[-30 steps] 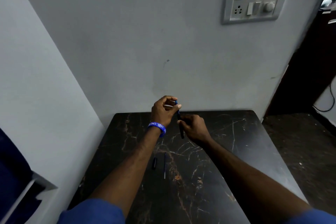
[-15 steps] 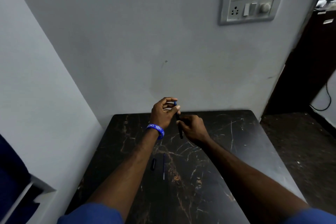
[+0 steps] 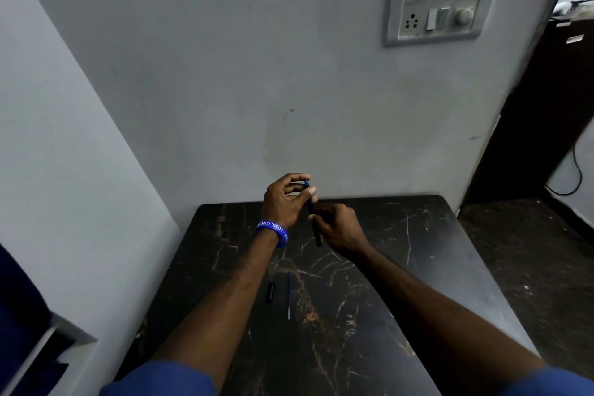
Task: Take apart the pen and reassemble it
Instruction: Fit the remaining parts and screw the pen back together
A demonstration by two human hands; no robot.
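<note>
Both hands grip one slim dark pen barrel point(image 3: 314, 222), held above the far end of the black marble-patterned table point(image 3: 418, 235). Left hand point(image 3: 283, 202) pinches its blue upper end; right hand point(image 3: 337, 228) clasps the middle. Long axis near upright, lower tip slanting toward the person. Small dark cap point(image 3: 270, 292) and thin blue refill point(image 3: 289, 296) lie side by side on the table, nearer the left forearm. Likely twisting the top end off.
</note>
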